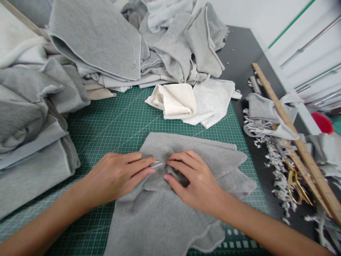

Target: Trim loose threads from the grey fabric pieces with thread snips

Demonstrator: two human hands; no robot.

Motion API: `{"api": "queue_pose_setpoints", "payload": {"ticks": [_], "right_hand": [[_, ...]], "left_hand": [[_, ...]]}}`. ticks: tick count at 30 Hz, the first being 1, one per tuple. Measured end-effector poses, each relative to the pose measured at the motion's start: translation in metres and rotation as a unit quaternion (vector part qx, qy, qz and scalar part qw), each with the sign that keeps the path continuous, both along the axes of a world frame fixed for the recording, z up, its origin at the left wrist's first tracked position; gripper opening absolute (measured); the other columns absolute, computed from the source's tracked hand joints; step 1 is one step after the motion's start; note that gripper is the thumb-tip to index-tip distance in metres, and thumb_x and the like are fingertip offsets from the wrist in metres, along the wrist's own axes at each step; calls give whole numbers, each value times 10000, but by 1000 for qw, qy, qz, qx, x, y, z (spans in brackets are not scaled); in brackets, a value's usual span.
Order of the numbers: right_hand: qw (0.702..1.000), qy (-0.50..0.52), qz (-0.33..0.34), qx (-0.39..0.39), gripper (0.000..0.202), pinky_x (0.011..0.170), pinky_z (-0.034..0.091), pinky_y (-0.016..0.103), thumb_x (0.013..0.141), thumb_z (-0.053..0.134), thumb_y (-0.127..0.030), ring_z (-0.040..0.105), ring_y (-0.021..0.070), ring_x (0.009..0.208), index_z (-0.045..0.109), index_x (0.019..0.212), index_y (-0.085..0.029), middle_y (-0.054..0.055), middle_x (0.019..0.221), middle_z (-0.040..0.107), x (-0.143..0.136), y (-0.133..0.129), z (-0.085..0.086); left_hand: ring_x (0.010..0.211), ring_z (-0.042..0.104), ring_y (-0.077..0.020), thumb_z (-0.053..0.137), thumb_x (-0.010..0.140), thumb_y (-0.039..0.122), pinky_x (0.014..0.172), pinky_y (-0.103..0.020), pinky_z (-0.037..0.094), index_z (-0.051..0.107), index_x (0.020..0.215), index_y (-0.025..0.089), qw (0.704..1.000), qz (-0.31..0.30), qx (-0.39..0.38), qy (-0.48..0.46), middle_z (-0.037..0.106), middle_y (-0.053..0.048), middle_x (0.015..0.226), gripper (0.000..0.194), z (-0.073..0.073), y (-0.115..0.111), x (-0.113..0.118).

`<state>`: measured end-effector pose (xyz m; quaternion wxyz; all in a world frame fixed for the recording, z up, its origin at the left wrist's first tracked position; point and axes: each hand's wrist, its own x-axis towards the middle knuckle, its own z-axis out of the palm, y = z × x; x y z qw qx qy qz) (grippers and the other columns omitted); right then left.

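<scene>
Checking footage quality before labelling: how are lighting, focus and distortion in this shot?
Head view: soft, even light, faint shadows under both hands on the grey fleece fabric piece; centre sharp; edges bowed by the wide lens, noticeably the long wooden ruler; the white wall is nearly overexposed.
</scene>
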<state>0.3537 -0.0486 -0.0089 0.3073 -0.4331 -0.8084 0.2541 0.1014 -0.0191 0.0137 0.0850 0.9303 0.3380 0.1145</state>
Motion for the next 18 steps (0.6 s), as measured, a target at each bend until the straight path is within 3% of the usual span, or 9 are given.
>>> {"api": "queue_pose_setpoints", "payload": {"ticks": [9, 18], "right_hand": [[1000, -10, 1, -6, 237, 868, 511, 433, 929, 636, -312, 579, 233, 979, 700, 1084, -143, 88, 1097, 698, 0, 0, 0], [1000, -16, -2, -13, 239, 892, 507, 438, 915, 644, -322, 574, 240, 994, 711, 1060, -144, 85, 1090, 701, 0, 0, 0]], "left_hand": [[593, 577, -65, 588, 974, 274, 542, -203, 422, 644, 1240, 220, 996, 22, -42, -77, 620, 42, 763, 277, 13, 5, 2], [581, 550, -56, 635, 941, 259, 554, -182, 431, 684, 1180, 203, 992, 20, 18, -126, 670, 26, 783, 251, 48, 19, 18]]}}
